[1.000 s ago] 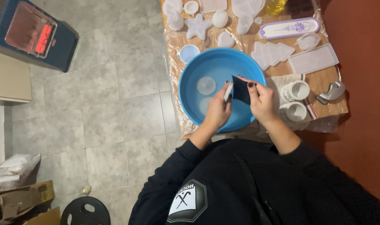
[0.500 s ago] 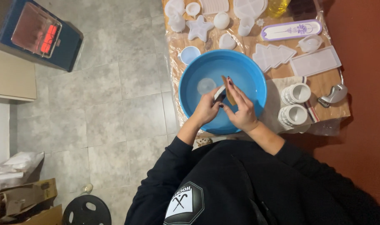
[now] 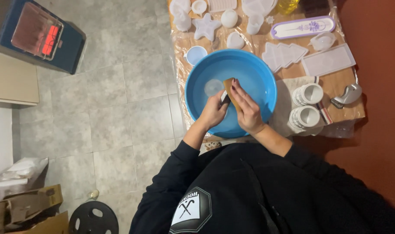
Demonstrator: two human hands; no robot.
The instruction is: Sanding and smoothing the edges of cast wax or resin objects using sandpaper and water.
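Since the earlier frame both hands have dropped lower over the basin (image 3: 258, 69) and the sponge (image 3: 230, 92) has turned, yellow face now up where the dark side showed before. Right hand (image 3: 248, 110) lies flat along the sponge, fingers together and pressing it from the right. Left hand (image 3: 214, 112) is curled, pinching the sponge's lower left edge; something dark sits under the thumb, can't tell if it's the scrub side or a small item. Sponge is held above the shallow water, near basin centre, just beside a round clear mold (image 3: 213, 87) lying in the water. Table (image 3: 336, 108) around the basin carries white molds: star (image 3: 206, 27), heart (image 3: 235, 40), tree tray (image 3: 285, 54), two cups (image 3: 307, 105). Heater (image 3: 37, 37) glows on the floor at left. To do it well, judging from this: keep the work low over the basin so drips stay in, grip firm with the left, wipe with even pressure.
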